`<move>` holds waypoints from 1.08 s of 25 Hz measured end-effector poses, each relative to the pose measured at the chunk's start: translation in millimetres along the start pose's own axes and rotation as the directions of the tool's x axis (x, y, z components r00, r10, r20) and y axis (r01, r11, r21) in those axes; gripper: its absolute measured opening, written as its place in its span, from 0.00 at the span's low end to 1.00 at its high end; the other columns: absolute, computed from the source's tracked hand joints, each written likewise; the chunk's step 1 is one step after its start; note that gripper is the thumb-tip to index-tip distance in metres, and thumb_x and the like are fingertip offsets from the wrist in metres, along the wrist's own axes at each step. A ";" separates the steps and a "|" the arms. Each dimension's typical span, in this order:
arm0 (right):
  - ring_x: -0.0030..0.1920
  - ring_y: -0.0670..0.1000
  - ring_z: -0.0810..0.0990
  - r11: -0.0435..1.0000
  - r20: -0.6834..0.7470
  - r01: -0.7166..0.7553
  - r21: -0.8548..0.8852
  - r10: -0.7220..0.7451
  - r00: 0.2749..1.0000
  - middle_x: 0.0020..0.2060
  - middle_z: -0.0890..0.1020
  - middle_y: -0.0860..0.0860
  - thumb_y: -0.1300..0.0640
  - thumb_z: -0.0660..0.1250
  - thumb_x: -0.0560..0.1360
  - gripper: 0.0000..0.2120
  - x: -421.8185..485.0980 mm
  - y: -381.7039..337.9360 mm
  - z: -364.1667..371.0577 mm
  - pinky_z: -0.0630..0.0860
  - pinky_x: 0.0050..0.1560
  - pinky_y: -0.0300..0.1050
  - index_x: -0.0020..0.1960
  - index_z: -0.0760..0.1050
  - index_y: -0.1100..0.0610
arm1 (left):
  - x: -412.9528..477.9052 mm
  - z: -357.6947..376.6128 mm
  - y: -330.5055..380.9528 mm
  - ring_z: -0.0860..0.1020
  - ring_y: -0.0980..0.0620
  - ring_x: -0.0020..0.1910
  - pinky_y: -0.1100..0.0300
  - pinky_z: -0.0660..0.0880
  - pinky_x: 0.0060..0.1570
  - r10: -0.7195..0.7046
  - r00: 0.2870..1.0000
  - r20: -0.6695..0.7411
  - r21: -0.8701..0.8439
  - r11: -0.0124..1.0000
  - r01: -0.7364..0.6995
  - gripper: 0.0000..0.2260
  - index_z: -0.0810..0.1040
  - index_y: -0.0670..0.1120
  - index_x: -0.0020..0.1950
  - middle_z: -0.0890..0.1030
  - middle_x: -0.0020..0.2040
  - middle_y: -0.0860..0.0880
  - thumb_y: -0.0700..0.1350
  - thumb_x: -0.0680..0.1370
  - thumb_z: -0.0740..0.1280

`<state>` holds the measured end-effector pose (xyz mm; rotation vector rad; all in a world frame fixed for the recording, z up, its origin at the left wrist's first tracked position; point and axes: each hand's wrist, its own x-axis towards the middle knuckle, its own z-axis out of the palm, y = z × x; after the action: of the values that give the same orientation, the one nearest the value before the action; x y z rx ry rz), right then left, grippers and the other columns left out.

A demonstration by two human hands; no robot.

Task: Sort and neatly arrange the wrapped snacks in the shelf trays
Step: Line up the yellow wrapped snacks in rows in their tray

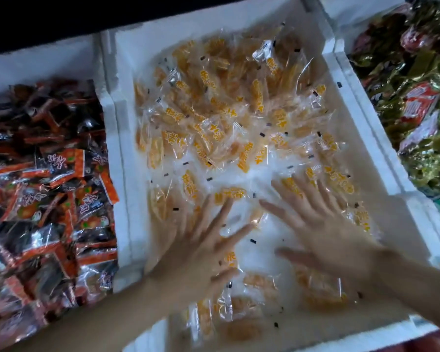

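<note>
A white foam tray [361, 102] in the middle holds several clear-wrapped yellow snacks [214, 102], spread loosely over its floor. My left hand [201, 240] lies flat on the snacks in the near part of the tray, fingers straight and spread. My right hand [323, 222] lies flat beside it to the right, fingers also spread, pressing on the packets. Both hands are blurred by motion. Neither hand grips a packet.
The left tray [36, 59] is heaped with orange-and-black wrapped snacks [48, 199]. The right tray [417, 207] is piled with green-gold and red packets [412, 80]. White foam walls separate the trays. A dark shelf edge runs along the top.
</note>
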<state>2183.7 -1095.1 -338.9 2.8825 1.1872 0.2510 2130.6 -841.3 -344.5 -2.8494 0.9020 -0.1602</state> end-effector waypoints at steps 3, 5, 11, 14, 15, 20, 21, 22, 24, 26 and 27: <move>0.74 0.67 0.51 0.982 0.155 0.154 -0.111 -0.136 0.978 0.75 0.54 0.60 0.27 0.55 0.67 0.44 -27.7 -16.3 25.8 0.55 0.64 0.73 0.76 0.53 0.49 | -19.9 7.0 22.8 0.46 0.35 0.76 0.30 0.37 0.67 0.056 0.997 0.056 0.069 0.996 -0.060 0.33 0.59 0.57 0.75 0.59 0.75 0.39 0.67 0.72 0.51; 0.74 0.67 0.52 0.976 0.166 0.161 -0.146 -0.136 0.977 0.75 0.55 0.60 0.25 0.60 0.63 0.49 -20.3 -5.8 32.3 0.57 0.63 0.75 0.76 0.54 0.49 | -0.4 12.5 22.4 0.42 0.36 0.76 0.31 0.35 0.67 0.044 0.995 0.086 0.069 0.996 -0.050 0.34 0.56 0.56 0.76 0.55 0.77 0.40 0.68 0.72 0.52; 0.72 0.71 0.53 0.945 0.030 0.036 -0.325 -0.028 0.999 0.75 0.51 0.60 0.28 0.60 0.64 0.49 56.6 60.9 21.2 0.49 0.63 0.78 0.76 0.47 0.48 | 70.2 23.0 -36.0 0.34 0.31 0.72 0.26 0.38 0.64 -0.109 0.986 0.123 0.301 0.951 0.067 0.35 0.31 0.56 0.75 0.30 0.74 0.37 0.71 0.73 0.38; 0.71 0.72 0.54 0.916 0.039 0.024 -0.400 -0.010 0.999 0.75 0.50 0.59 0.28 0.54 0.63 0.47 94.5 77.2 21.2 0.52 0.62 0.78 0.76 0.44 0.46 | 98.4 13.7 -56.9 0.30 0.31 0.70 0.25 0.39 0.63 -0.148 0.971 0.189 0.290 0.953 0.089 0.35 0.23 0.59 0.70 0.25 0.71 0.38 0.71 0.73 0.41; 0.70 0.73 0.56 0.912 0.036 0.016 -0.410 -0.001 0.999 0.75 0.52 0.59 0.28 0.52 0.63 0.47 103.9 80.2 22.2 0.53 0.62 0.79 0.76 0.45 0.46 | 105.0 12.1 -63.2 0.30 0.31 0.70 0.26 0.39 0.63 -0.157 0.963 0.218 0.286 0.954 0.091 0.35 0.22 0.59 0.69 0.25 0.71 0.39 0.71 0.73 0.41; 0.70 0.74 0.54 0.946 0.070 -0.024 -0.322 0.049 0.996 0.75 0.57 0.58 0.30 0.60 0.66 0.46 136.8 96.3 24.4 0.53 0.62 0.77 0.73 0.36 0.42 | 129.8 11.7 -97.1 0.36 0.32 0.73 0.26 0.47 0.65 -0.185 0.959 0.215 0.253 0.959 0.128 0.32 0.30 0.65 0.72 0.26 0.72 0.43 0.72 0.73 0.41; 0.71 0.73 0.52 0.958 0.073 -0.038 -0.284 0.061 0.996 0.75 0.57 0.57 0.30 0.58 0.67 0.46 141.8 100.8 20.1 0.52 0.63 0.77 0.73 0.34 0.40 | 135.4 11.7 -101.3 0.35 0.33 0.73 0.26 0.46 0.66 -0.204 0.953 0.222 0.234 0.960 0.151 0.31 0.32 0.66 0.72 0.26 0.73 0.44 0.71 0.74 0.42; 0.72 0.72 0.50 0.968 0.084 -0.054 -0.244 0.076 0.994 0.75 0.56 0.56 0.29 0.57 0.67 0.45 146.3 105.2 14.8 0.50 0.64 0.76 0.72 0.32 0.38 | 141.0 11.8 -104.5 0.34 0.33 0.73 0.26 0.46 0.66 -0.223 0.947 0.230 0.221 0.960 0.173 0.31 0.33 0.66 0.72 0.27 0.73 0.45 0.71 0.74 0.43; 0.73 0.70 0.45 0.976 0.161 -0.061 -0.208 0.096 0.982 0.76 0.50 0.55 0.29 0.56 0.69 0.43 153.4 108.9 2.3 0.47 0.66 0.75 0.71 0.31 0.37 | 147.7 11.2 -106.8 0.33 0.34 0.73 0.26 0.46 0.66 -0.248 0.938 0.241 0.207 0.958 0.200 0.29 0.33 0.67 0.72 0.26 0.73 0.46 0.70 0.75 0.43; 0.73 0.69 0.43 0.977 0.238 -0.054 -0.205 0.103 0.966 0.76 0.47 0.53 0.30 0.58 0.69 0.43 156.9 104.7 -9.9 0.45 0.67 0.75 0.73 0.35 0.37 | 149.0 11.3 -105.7 0.33 0.34 0.73 0.26 0.45 0.66 -0.258 0.934 0.248 0.210 0.955 0.208 0.29 0.32 0.66 0.71 0.26 0.73 0.46 0.70 0.75 0.42; 0.73 0.69 0.43 0.979 0.261 -0.061 -0.195 0.112 0.959 0.76 0.47 0.53 0.30 0.59 0.69 0.44 156.5 101.2 -15.4 0.46 0.67 0.75 0.74 0.36 0.38 | 148.2 9.9 -103.8 0.33 0.34 0.73 0.26 0.45 0.66 -0.259 0.933 0.249 0.211 0.955 0.209 0.29 0.32 0.66 0.72 0.27 0.73 0.45 0.69 0.75 0.42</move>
<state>2361.3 -1058.2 -293.9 2.7001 0.9388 -0.0331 2311.1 -842.1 -327.9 -2.7088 0.4647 0.1209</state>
